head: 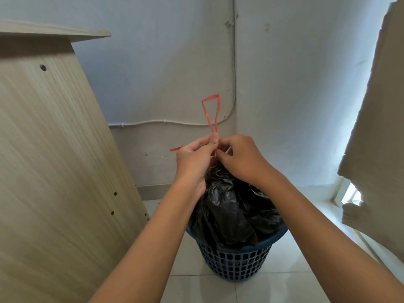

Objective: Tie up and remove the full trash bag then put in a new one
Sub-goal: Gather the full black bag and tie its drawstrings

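One black trash bag [231,206] sits in one blue lattice bin [235,259] on the tiled floor [273,287], its neck gathered upward. One red drawstring [211,112] rises from that neck as a tall loop, and a short red end [176,149] pokes out sideways past the left hand. Two hands meet at the top of the bag. The left hand [194,158] pinches the drawstring just under the loop, thumb and forefinger pressed together. The right hand [240,158] has its fingers curled in at the bag's neck, touching the left hand; what exactly they grip is hidden behind the knuckles. The bin's far rim is covered by the bag. One wooden desk [50,138] stands at left, cut off by the frame. One curtain [376,127] hangs at right.
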`<move>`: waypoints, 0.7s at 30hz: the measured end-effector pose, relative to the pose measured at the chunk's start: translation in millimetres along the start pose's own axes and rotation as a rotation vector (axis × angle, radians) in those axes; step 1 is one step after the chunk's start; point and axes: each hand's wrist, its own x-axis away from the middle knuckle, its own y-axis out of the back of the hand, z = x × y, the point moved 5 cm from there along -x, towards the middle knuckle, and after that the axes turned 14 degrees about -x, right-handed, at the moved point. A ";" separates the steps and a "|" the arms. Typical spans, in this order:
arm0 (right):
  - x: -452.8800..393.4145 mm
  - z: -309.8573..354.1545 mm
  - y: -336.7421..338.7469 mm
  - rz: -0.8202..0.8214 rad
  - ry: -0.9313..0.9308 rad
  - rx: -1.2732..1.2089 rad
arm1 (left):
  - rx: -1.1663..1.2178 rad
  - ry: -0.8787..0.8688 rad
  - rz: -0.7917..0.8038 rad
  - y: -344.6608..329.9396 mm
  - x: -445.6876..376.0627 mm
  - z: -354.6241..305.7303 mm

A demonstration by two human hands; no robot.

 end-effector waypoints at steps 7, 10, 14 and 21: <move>0.0 -9.1 3.6 0.070 -0.086 -0.022 | -0.138 -0.052 0.009 16.1 -2.1 -4.9; 0.5 -9.0 8.4 -0.017 -0.101 -0.084 | -0.188 -0.085 0.034 16.8 -1.1 -6.6; 2.0 -8.6 15.7 -0.082 -0.149 -0.249 | -0.240 -0.127 0.009 19.7 -5.6 -6.6; 5.2 -0.7 24.1 0.047 -0.043 -0.090 | -0.473 -0.287 -0.075 29.1 -12.7 -14.1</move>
